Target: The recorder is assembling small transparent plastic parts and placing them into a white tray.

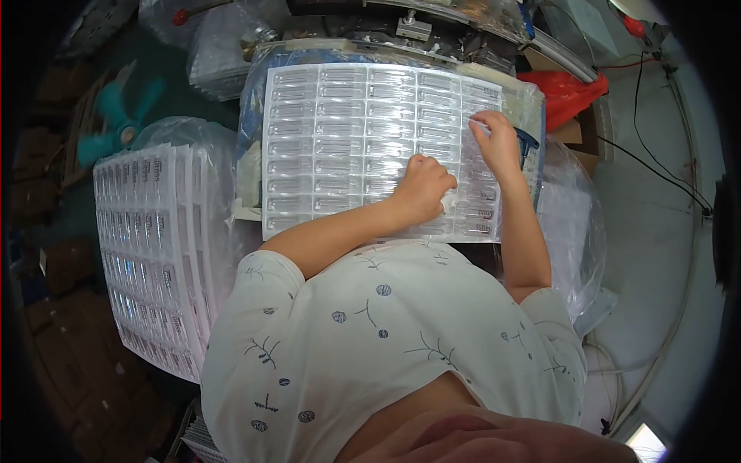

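Note:
A large sheet of clear plastic blister packs (pixel 340 147) lies in front of me, its pockets in rows and columns. Printed white card shows in the rightmost column. My left hand (pixel 423 191) is closed in a fist over the lower right part of the sheet. Something small and whitish shows beneath its fingers, too indistinct to name. Farther up and to the right, my right hand (pixel 498 143) hovers at the sheet's right column, fingers bent and thumb apart from them. I see nothing held in it.
A stack of similar blister sheets (pixel 147 239) in clear plastic stands at my left. More wrapped plastic (pixel 567 231) is at my right. Beyond the worktable are machine parts (pixel 414 28) and a red bag (pixel 567 96). A teal fan (pixel 123 123) stands far left.

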`<state>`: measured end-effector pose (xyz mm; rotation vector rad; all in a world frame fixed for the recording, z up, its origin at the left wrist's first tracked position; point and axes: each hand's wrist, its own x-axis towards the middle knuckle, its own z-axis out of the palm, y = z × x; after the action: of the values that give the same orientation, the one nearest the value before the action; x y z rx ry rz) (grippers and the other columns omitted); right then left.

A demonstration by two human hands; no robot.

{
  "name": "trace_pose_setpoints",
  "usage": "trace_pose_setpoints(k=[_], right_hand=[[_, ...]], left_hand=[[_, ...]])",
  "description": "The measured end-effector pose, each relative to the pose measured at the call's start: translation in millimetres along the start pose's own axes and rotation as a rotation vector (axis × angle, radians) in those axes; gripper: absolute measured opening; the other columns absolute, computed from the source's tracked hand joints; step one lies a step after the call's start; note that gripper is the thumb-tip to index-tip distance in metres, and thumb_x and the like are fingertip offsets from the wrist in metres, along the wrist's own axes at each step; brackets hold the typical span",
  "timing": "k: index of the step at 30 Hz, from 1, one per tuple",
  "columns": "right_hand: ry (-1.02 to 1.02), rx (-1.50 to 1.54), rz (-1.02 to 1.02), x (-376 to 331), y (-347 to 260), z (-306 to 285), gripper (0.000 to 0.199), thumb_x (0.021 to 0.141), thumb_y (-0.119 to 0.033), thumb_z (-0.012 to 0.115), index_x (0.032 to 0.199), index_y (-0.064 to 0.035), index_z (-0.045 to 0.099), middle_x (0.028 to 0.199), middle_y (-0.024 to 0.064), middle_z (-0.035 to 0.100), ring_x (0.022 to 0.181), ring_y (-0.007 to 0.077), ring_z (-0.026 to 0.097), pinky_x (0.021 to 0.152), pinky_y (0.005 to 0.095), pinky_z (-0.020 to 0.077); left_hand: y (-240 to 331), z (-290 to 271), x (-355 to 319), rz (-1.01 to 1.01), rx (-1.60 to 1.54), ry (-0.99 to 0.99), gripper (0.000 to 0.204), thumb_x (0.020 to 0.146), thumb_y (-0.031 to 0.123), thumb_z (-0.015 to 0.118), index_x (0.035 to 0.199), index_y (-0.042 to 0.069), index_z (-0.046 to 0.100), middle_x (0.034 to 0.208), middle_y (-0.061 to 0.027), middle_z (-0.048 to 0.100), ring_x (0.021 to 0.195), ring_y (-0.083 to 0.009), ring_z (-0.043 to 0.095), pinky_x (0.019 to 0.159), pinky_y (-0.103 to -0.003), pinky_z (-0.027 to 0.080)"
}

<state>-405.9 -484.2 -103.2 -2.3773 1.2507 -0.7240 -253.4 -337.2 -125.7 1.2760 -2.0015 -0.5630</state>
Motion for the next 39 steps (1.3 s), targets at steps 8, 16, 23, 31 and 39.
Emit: trace_pose_setpoints(k=[8, 16, 23, 31, 39], right_hand=[[-0.069, -0.379, -0.217, 92.4, -7.8, 28.8, 0.024, 0.070, -0.010, 0.072, 0.093, -0.0051, 0.066, 0.096, 0.0117, 0.060, 0.096, 0.0285, 0.055, 0.079, 0.0379, 0.0472], [0.152, -0.188, -0.386, 36.9, -45.6, 17.7, 0.029, 0.072, -0.013, 0.074, 0.095, -0.0016, 0.061, 0.100, 0.0121, 0.061, 0.083, 0.0275, 0.061, 0.072, 0.0335, 0.0519], [0.191, 0.344, -0.237, -11.2, -91.6, 1.6, 0.057, 0.067, -0.003, 0.077, 0.118, -0.0025, 0.051, 0.105, 0.0123, 0.059, 0.083, 0.0178, 0.064, 0.071, 0.0295, 0.0554], [0.270, 0.589, -0.278, -21.6, -95.8, -6.1, 0.065, 0.067, 0.004, 0.075, 0.124, -0.0016, 0.046, 0.116, 0.0126, 0.053, 0.086, 0.0149, 0.063, 0.076, 0.0264, 0.0566], [0.357, 0.413, -0.436, -29.6, -105.8, -10.5, 0.062, 0.068, 0.007, 0.073, 0.123, 0.0002, 0.046, 0.119, 0.0158, 0.051, 0.085, 0.0194, 0.062, 0.074, 0.0283, 0.0551]], left_hand=[[-16.7, -33.1, 1.7, -0.067, 0.071, 0.114, 0.032, 0.062, -0.003, 0.062, 0.091, 0.009, 0.062, 0.089, -0.0046, 0.058, 0.096, -0.0248, 0.052, 0.095, -0.043, 0.030], [-49.9, -61.1, 38.8, -0.529, -0.577, 0.513, 0.043, 0.075, -0.003, 0.062, 0.117, 0.006, 0.056, 0.107, -0.0117, 0.063, 0.103, -0.0213, 0.058, 0.091, -0.034, 0.043], [-25.8, -79.1, 62.5, -0.195, -1.058, 0.510, 0.037, 0.088, -0.006, 0.048, 0.124, 0.003, 0.051, 0.109, -0.0127, 0.063, 0.101, -0.0192, 0.061, 0.091, -0.031, 0.047], [-5.2, -88.9, 61.9, -0.136, -1.119, 0.448, 0.048, 0.083, -0.014, 0.043, 0.127, 0.004, 0.049, 0.109, -0.0160, 0.062, 0.100, -0.0222, 0.061, 0.091, -0.034, 0.048], [9.0, -82.6, 57.6, -0.184, -1.112, 0.420, 0.041, 0.087, -0.001, 0.054, 0.127, 0.004, 0.045, 0.105, -0.0138, 0.061, 0.093, -0.0160, 0.061, 0.084, -0.029, 0.049]])
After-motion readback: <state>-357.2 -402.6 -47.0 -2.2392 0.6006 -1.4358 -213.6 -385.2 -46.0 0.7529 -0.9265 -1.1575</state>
